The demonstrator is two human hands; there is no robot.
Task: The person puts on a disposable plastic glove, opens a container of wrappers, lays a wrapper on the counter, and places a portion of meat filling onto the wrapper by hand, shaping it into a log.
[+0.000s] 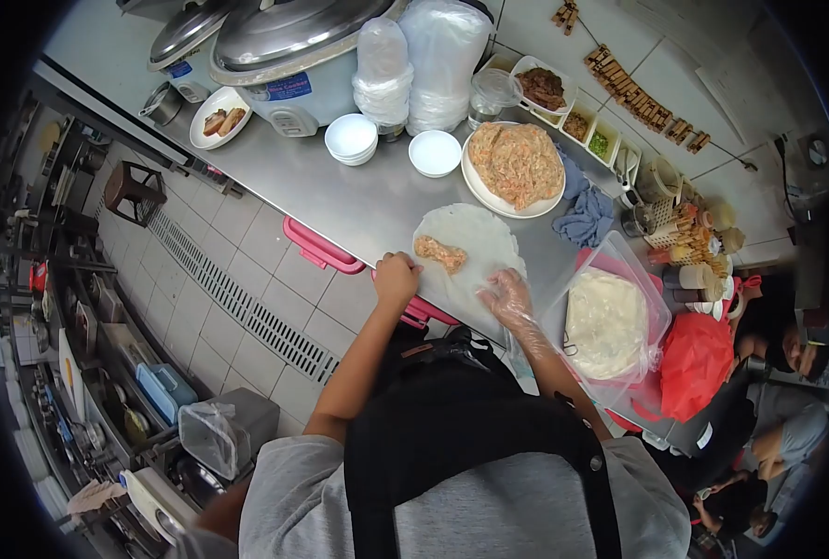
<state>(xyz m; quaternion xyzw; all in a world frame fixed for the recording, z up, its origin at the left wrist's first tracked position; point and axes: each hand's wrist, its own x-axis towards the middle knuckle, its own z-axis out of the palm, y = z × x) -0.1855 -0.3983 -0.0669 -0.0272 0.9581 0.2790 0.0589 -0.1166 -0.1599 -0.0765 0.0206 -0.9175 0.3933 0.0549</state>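
A thin, round white wrapper sheet (482, 244) lies flat on the steel counter, with a small lump of orange-flecked filling (440, 253) toward its left side. My left hand (398, 280), bare, rests at the counter's front edge beside the wrapper's left edge. Its fingers are curled, and whether they pinch the wrapper cannot be made out. My right hand (506, 298) wears a clear plastic glove. It touches the lower right part of the wrapper, thumb and fingers apart. Behind the wrapper, a white plate (470, 183) carries a large mound of the same filling (517, 165).
To the right, a clear plastic bag (652, 279) surrounds a stack of white wrappers (607, 324), near a red bag (698, 363). White bowls (351, 138), a blue cloth (585, 219), a rice cooker (293, 79) and condiment containers (601, 144) stand behind. Other people sit at far right.
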